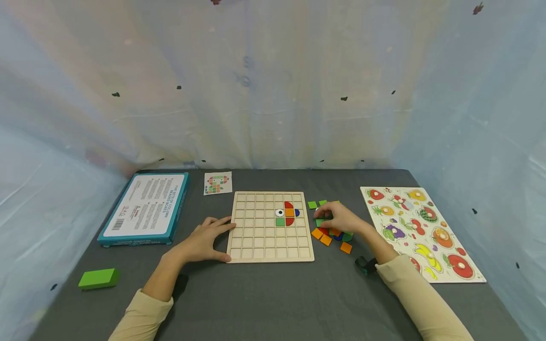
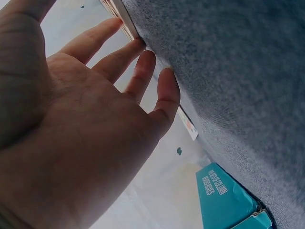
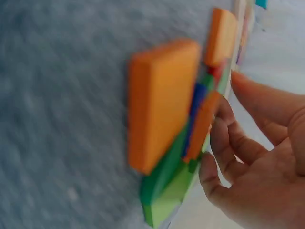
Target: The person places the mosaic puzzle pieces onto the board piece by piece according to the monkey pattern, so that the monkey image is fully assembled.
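Observation:
My left hand [image 1: 202,242] rests against the left edge of a wooden grid board [image 1: 251,232], fingers spread and thumb near its lower left corner. Set in the grid are a white eye tile [image 1: 279,213], an orange square [image 1: 289,212], a green square [image 1: 279,221], red quarter-rounds and a blue half-round [image 1: 297,213]. My right hand [image 1: 343,218] reaches over a loose pile just right of the board, thumb and fingertips apart around the pieces. Orange tiles [image 3: 167,105] and green pieces [image 3: 164,191] lie by its fingers in the right wrist view.
A small pattern card [image 1: 218,183] lies behind the board. To the left are a blue-edged box [image 1: 145,208] and a green block [image 1: 98,279]. A fruit puzzle board [image 1: 426,237] lies at right, partly under my right forearm. Green squares [image 1: 313,205] lie near the board's right edge.

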Action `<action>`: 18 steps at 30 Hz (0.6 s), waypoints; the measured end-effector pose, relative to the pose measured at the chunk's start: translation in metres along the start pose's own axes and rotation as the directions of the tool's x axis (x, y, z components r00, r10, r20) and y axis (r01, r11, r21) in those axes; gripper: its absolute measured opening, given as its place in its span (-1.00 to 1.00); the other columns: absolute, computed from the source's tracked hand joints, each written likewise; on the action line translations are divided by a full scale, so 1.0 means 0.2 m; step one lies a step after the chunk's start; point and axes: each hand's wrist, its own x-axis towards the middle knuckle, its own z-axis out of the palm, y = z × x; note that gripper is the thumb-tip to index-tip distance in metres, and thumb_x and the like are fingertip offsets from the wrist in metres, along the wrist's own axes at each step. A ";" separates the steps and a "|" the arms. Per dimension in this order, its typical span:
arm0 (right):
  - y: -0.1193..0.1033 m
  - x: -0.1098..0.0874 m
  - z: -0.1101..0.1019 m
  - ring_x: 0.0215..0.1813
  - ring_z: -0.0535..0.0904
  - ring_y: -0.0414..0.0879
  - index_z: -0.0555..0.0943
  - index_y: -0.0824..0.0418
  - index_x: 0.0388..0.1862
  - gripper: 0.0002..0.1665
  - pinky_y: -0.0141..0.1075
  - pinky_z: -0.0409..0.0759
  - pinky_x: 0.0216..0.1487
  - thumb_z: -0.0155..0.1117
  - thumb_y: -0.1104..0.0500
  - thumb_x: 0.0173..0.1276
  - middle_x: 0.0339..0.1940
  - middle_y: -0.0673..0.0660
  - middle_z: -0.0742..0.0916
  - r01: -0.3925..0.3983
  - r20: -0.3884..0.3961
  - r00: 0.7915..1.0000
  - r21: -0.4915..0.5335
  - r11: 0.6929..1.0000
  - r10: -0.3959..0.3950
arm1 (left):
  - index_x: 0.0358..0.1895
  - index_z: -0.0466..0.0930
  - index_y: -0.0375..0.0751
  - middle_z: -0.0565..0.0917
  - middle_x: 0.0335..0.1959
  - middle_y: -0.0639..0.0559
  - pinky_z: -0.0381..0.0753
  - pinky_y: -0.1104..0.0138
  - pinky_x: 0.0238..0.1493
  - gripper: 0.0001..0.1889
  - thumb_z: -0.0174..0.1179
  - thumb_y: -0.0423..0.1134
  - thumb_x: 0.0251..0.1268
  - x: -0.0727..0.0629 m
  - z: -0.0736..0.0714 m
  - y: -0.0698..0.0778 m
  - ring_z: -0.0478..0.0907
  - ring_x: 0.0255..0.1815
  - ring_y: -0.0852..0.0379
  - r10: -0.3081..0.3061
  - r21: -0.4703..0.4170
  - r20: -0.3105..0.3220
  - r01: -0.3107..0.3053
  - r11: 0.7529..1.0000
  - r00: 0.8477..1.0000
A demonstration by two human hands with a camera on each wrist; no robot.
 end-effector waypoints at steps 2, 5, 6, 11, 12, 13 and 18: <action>-0.02 0.01 0.02 -0.22 0.54 -0.02 0.66 0.37 -0.03 -0.75 -0.20 0.55 -0.17 0.35 0.42 0.30 -0.15 0.20 0.69 -0.037 0.003 0.999 -0.014 0.999 0.037 | 0.48 0.34 -0.15 0.21 0.53 -0.23 0.23 -0.31 0.19 -0.01 0.51 0.20 -0.04 0.00 0.00 0.00 0.19 0.35 -0.23 0.001 -0.003 0.000 -0.001 1.000 1.000; -0.04 0.02 0.03 -0.29 0.49 -0.06 0.66 0.36 -0.09 -0.79 -0.23 0.52 -0.21 0.35 0.45 0.28 -0.26 0.15 0.65 -0.077 0.009 0.997 -0.026 0.997 0.077 | 0.48 0.34 -0.15 0.21 0.53 -0.23 0.22 -0.32 0.20 -0.01 0.51 0.19 -0.04 0.00 0.00 0.01 0.19 0.36 -0.24 0.001 -0.010 0.001 -0.001 1.000 1.000; -0.04 0.02 0.03 -0.31 0.48 -0.07 0.65 0.36 -0.12 -0.80 -0.23 0.51 -0.22 0.35 0.46 0.28 -0.29 0.14 0.64 -0.086 0.011 0.996 -0.032 0.996 0.086 | 0.48 0.34 -0.15 0.21 0.53 -0.23 0.22 -0.32 0.19 -0.01 0.51 0.19 -0.04 0.00 0.00 0.01 0.19 0.36 -0.24 0.000 -0.011 0.000 0.000 1.000 1.000; -0.05 0.01 0.03 -0.36 0.45 -0.08 0.62 0.37 -0.19 -0.84 -0.23 0.49 -0.27 0.34 0.48 0.28 -0.36 0.13 0.61 -0.102 0.025 0.994 -0.038 0.994 0.103 | 0.48 0.34 -0.15 0.22 0.53 -0.23 0.23 -0.32 0.19 -0.01 0.51 0.18 -0.04 0.00 0.00 0.01 0.19 0.36 -0.24 -0.004 -0.005 -0.003 0.004 1.000 1.000; -0.05 0.01 0.03 -0.36 0.45 -0.08 0.62 0.37 -0.18 -0.84 -0.23 0.49 -0.27 0.33 0.49 0.28 -0.36 0.13 0.61 -0.106 0.021 0.994 -0.036 0.994 0.107 | 0.48 0.34 -0.15 0.22 0.53 -0.23 0.23 -0.31 0.19 -0.01 0.51 0.19 -0.04 0.00 0.00 0.01 0.19 0.36 -0.24 -0.004 -0.005 -0.003 0.004 1.000 1.000; -0.05 0.01 0.03 -0.36 0.45 -0.07 0.62 0.37 -0.18 -0.85 -0.22 0.49 -0.27 0.33 0.49 0.28 -0.36 0.14 0.62 -0.109 0.015 0.994 -0.032 0.994 0.109 | 0.48 0.34 -0.15 0.22 0.53 -0.23 0.23 -0.31 0.19 -0.01 0.51 0.20 -0.04 0.00 0.00 0.01 0.19 0.36 -0.24 -0.004 -0.006 -0.003 0.004 1.000 1.000; -0.04 0.01 0.02 -0.30 0.50 -0.07 0.63 0.38 -0.10 -0.79 -0.22 0.51 -0.22 0.36 0.44 0.28 -0.28 0.15 0.65 -0.113 -0.013 0.994 -0.019 0.993 0.112 | 0.48 0.34 -0.15 0.21 0.53 -0.23 0.23 -0.32 0.19 0.01 0.50 0.23 -0.05 0.00 0.00 0.00 0.19 0.36 -0.23 0.004 -0.009 -0.002 -0.004 1.000 1.000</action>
